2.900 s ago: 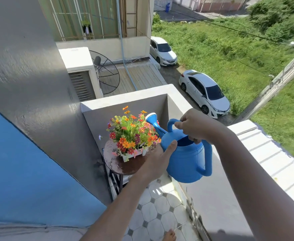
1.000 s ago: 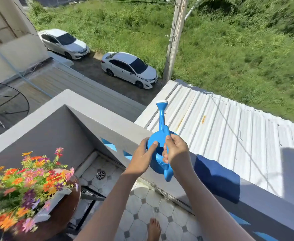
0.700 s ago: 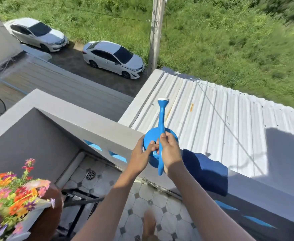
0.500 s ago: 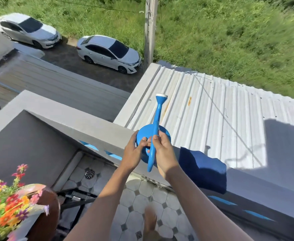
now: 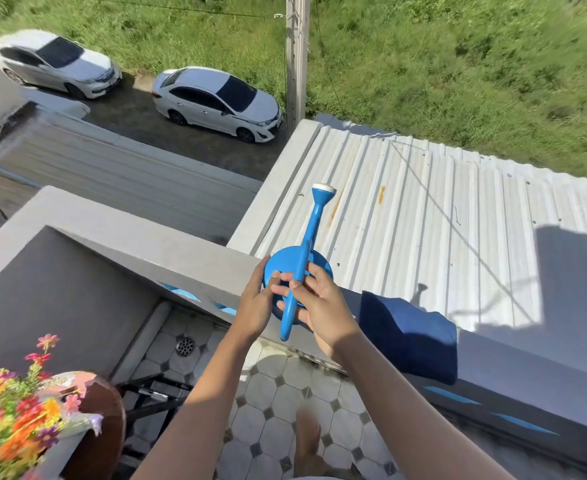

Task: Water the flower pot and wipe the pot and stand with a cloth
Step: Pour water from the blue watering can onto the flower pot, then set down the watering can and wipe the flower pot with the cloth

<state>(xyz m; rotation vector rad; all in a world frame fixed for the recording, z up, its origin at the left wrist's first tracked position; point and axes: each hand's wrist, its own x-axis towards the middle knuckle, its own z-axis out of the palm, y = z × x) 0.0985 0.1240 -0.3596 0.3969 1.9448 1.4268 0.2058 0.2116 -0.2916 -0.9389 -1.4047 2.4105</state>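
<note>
Loosened since before, both hands [image 5: 295, 303] flank watering can [image 5: 299, 268].

Hard, bright sunlight; the metal roof [image 5: 423, 209] glares near white, with a crisp dark shadow across its right end. Below it, a bare foot [image 5: 307, 441] is motion-blurred, the flowers [image 5: 11, 407] soft; straight lines bow toward the frame edges
</note>
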